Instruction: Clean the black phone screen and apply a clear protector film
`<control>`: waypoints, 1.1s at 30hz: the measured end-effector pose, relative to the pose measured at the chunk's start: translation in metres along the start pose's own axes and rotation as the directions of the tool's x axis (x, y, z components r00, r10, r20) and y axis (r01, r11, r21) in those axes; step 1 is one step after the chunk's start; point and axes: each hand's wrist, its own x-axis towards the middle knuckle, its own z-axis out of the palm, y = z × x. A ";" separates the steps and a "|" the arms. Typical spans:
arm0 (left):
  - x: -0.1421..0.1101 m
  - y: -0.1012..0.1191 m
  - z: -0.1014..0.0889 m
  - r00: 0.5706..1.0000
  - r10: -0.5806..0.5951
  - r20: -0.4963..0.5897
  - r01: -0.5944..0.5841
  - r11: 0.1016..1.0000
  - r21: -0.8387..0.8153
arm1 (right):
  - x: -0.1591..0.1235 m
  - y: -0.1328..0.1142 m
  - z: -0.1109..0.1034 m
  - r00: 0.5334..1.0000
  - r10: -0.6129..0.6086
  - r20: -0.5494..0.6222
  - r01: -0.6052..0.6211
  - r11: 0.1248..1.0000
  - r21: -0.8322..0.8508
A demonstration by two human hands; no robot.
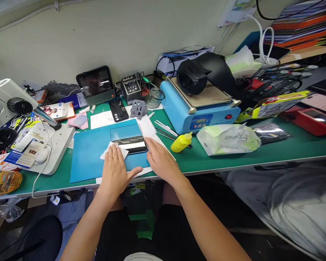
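Observation:
A smartphone [136, 144] with a glossy black screen lies flat on a blue mat [89, 159], and bright reflections cross its glass. Along its far side is a dark-edged, see-through-looking panel [126, 131]; I cannot tell whether it lies on the phone or beside it. My left hand [115, 168] rests flat on a white wipe [105, 154] at the phone's near left corner, fingers straight and thumb stretched out to the right. At the phone's right end, my right hand [160, 156] holds the edge between its fingers and thumb. The right fingertips are partly hidden.
A yellow bottle [181, 142] stands right of my right hand, near several thin tools [165, 128]. Behind are a black phone [118, 110] and a blue heating-plate machine [195, 108]. A microscope stand [54, 152] is left, a white-green packet [228, 139] right. The table's front edge [233, 164] is close.

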 end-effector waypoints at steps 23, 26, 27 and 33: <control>0.035 0.024 -0.013 0.979 0.133 0.154 -0.116 0.986 -0.117 | -0.001 0.003 -0.002 1.000 -0.001 -0.005 0.001 1.000 0.013; 0.051 0.030 -0.011 0.959 0.237 0.156 -0.205 0.959 -0.194 | -0.002 0.008 0.003 0.999 -0.003 -0.032 0.004 1.000 0.030; 0.054 0.031 -0.010 0.950 0.271 0.152 -0.237 0.948 -0.211 | -0.002 0.009 0.004 0.999 0.000 -0.040 0.002 0.999 0.040; 0.041 0.023 -0.003 0.927 0.356 0.116 -0.324 0.918 -0.228 | -0.002 0.008 0.003 1.000 -0.007 -0.025 0.008 0.999 0.050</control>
